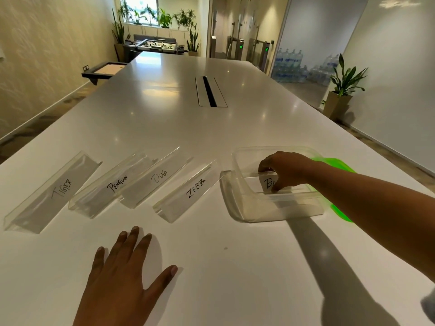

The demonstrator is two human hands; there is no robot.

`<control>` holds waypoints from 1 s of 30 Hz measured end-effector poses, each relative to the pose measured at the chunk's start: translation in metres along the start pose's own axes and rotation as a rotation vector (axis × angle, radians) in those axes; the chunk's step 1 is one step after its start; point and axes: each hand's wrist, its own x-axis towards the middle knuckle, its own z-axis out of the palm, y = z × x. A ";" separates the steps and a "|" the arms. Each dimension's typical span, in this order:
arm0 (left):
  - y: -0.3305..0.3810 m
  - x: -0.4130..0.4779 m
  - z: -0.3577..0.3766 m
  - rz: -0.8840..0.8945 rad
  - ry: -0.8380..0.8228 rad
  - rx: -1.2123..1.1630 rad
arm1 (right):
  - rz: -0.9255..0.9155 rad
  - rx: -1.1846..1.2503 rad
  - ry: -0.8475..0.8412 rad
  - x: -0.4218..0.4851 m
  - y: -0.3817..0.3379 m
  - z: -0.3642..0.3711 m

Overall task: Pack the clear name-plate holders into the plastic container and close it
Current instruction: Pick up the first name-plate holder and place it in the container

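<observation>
The left hand (122,271) lies palm down on the white table (211,267) at the near edge, left of centre; its fingers are straight and spread, the thumb splayed out to the right; it holds nothing and only rests on the surface.

The right hand (284,170) reaches in from the right, forearm crossing above the near right corner of the plastic container (237,205); its fingers are curled downward inside the container and pinch the top edge of a clear name-plate holder (264,184), whose card shows the letters "BE" before the fingers cover the rest; this holder stands on its long edge inside the container, running left to right; whether its base touches the container floor cannot be told.

The container sits open on the right side of the table; a green lid (339,164) shows beside and partly under it on the right.

Four more clear holders lie on the table in a row to the left of the container, all angled alike: the TIGER holder (54,191) far left, then the PENGUIN holder (110,184), the DOG holder (155,180) touching or overlapping it, and the ZEBRA holder (188,189) just beside the container's left wall.
</observation>
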 end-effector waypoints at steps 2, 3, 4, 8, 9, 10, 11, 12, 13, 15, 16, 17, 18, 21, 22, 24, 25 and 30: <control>-0.001 0.000 0.001 0.002 0.015 0.006 | -0.004 0.006 0.004 0.001 0.001 0.001; -0.001 0.000 0.001 0.004 0.024 0.009 | -0.011 0.004 0.005 0.001 0.002 0.001; -0.001 0.000 0.001 0.007 0.032 0.011 | -0.018 0.005 0.009 0.001 0.002 0.000; 0.000 0.000 0.001 0.007 0.022 -0.014 | -0.023 0.173 0.103 -0.005 0.002 -0.012; 0.000 0.000 0.001 0.005 0.021 -0.024 | -0.023 0.254 0.154 -0.009 0.000 -0.018; 0.000 0.000 0.000 0.003 0.016 -0.034 | -0.031 0.338 0.221 -0.014 -0.005 -0.025; 0.000 0.000 -0.001 0.002 0.013 -0.044 | -0.040 0.416 0.299 -0.021 -0.012 -0.031; 0.001 0.000 -0.002 0.000 0.009 -0.056 | -0.049 0.484 0.384 -0.030 -0.022 -0.037; 0.002 0.000 -0.003 -0.004 0.006 -0.067 | -0.059 0.541 0.472 -0.039 -0.034 -0.042; 0.005 -0.002 -0.007 -0.011 0.009 -0.087 | -0.099 0.631 0.642 -0.062 -0.063 -0.045; 0.006 -0.003 -0.009 -0.012 0.019 -0.096 | -0.138 0.663 0.725 -0.074 -0.078 -0.044; 0.007 -0.005 -0.010 -0.010 0.028 -0.102 | -0.186 0.683 0.801 -0.085 -0.092 -0.041; 0.008 -0.006 -0.011 -0.011 0.031 -0.110 | -0.230 0.690 0.859 -0.097 -0.105 -0.035; 0.008 -0.010 -0.015 -0.027 0.032 -0.129 | -0.300 0.719 0.855 -0.119 -0.141 -0.005; 0.008 -0.011 -0.016 -0.029 0.032 -0.131 | -0.292 0.735 0.797 -0.123 -0.151 0.009; 0.009 -0.013 -0.016 -0.025 0.031 -0.124 | -0.239 0.746 0.658 -0.131 -0.166 0.035; 0.008 -0.013 -0.016 -0.023 0.031 -0.119 | -0.204 0.727 0.599 -0.133 -0.171 0.046; 0.007 -0.013 -0.014 -0.018 0.024 -0.099 | -0.096 0.527 0.431 -0.132 -0.181 0.079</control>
